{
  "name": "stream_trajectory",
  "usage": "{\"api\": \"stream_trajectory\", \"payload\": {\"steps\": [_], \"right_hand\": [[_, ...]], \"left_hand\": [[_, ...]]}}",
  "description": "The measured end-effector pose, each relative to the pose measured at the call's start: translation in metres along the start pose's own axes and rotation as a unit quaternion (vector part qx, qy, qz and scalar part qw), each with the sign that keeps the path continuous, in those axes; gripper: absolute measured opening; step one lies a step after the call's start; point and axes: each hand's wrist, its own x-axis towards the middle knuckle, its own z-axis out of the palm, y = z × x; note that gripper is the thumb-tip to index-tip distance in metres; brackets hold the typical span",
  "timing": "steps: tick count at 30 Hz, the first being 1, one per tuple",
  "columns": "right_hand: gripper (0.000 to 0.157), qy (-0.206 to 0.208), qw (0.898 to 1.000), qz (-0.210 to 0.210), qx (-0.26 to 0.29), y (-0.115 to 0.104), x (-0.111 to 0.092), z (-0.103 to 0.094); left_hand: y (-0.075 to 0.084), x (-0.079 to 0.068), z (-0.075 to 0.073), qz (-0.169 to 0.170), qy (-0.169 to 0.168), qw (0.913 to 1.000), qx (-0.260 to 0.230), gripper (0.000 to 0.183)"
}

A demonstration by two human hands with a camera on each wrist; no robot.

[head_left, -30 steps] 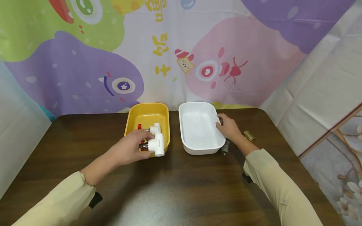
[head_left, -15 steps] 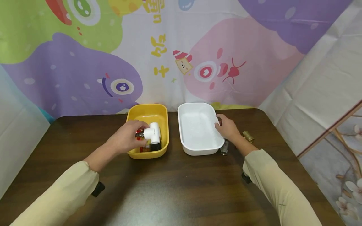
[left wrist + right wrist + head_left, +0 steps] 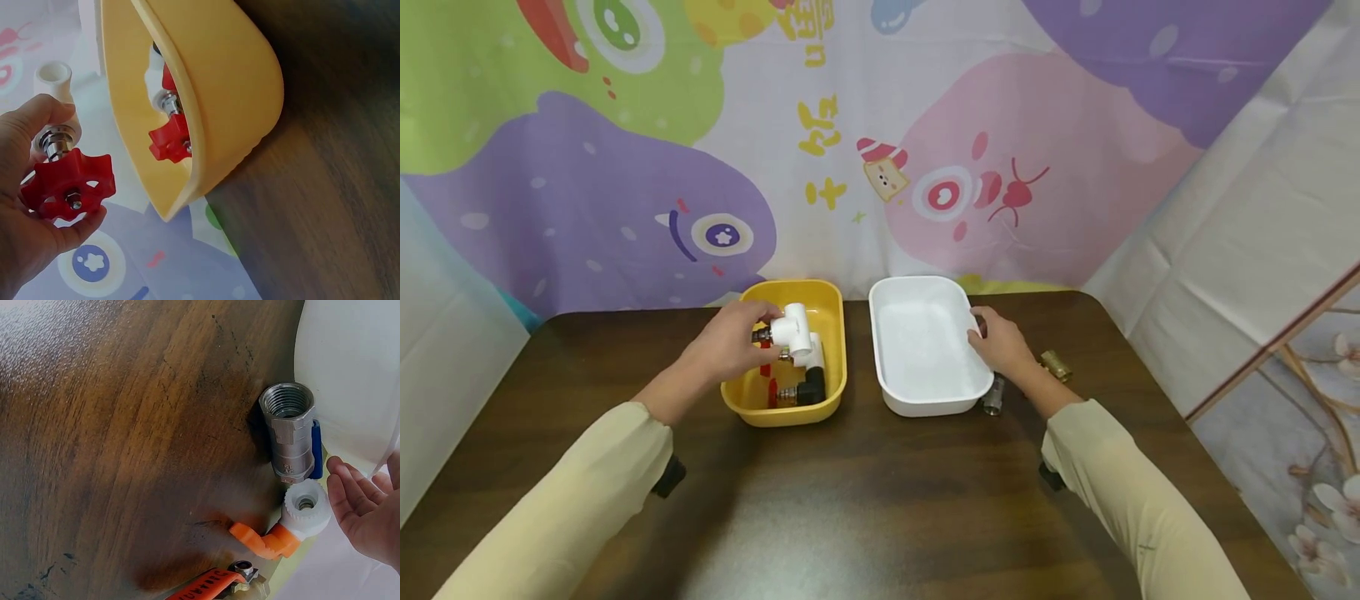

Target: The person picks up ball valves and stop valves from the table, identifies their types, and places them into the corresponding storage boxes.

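Observation:
My left hand (image 3: 734, 342) grips a white tee-shaped valve (image 3: 793, 330) by its red handwheel (image 3: 70, 186) and holds it over the yellow tray (image 3: 786, 417). In the left wrist view the fingers curl round the wheel, with the white body beyond it. Inside the tray lie other valves with red handwheels (image 3: 170, 139), one with a black body (image 3: 812, 388). My right hand (image 3: 1002, 340) holds the right rim of the white tray (image 3: 932, 407), thumb over the edge. Close to its fingertips lies a white valve (image 3: 305, 509) with an orange lever (image 3: 265, 540).
A steel ball valve (image 3: 289, 434) with a blue handle stands against the white tray's outer side. Farther right lies a brass valve (image 3: 1056, 367); a red lever (image 3: 206, 586) shows low in the right wrist view. A cartoon-printed curtain (image 3: 820, 167) hangs behind the table (image 3: 850, 500).
My left hand has carried the white valve back and left, first low into the yellow tray, then up over it again. The right hand has stayed at the white tray's rim.

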Motion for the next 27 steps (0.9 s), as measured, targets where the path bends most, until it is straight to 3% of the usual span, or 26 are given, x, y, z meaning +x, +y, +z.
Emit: {"api": "stream_trajectory", "payload": {"steps": [6,14,19,27], "right_hand": [[0.049,0.000,1.000,0.004,-0.003,-0.001,0.000,0.001],[0.050,0.001,1.000,0.006,-0.007,-0.001,0.000,0.000],[0.049,0.004,1.000,0.007,-0.007,0.000,0.000,0.000],[0.050,-0.002,1.000,0.005,-0.002,0.000,0.000,0.001]], "left_hand": [[-0.006,0.010,0.000,0.003,0.011,0.9999,0.006,0.041],[-0.008,0.022,0.000,-0.028,0.000,0.9993,0.025,0.049],[-0.010,0.029,0.002,-0.026,0.000,0.9989,0.039,0.050],[-0.019,0.037,0.002,-0.040,0.017,0.9974,0.057,0.051]]}}
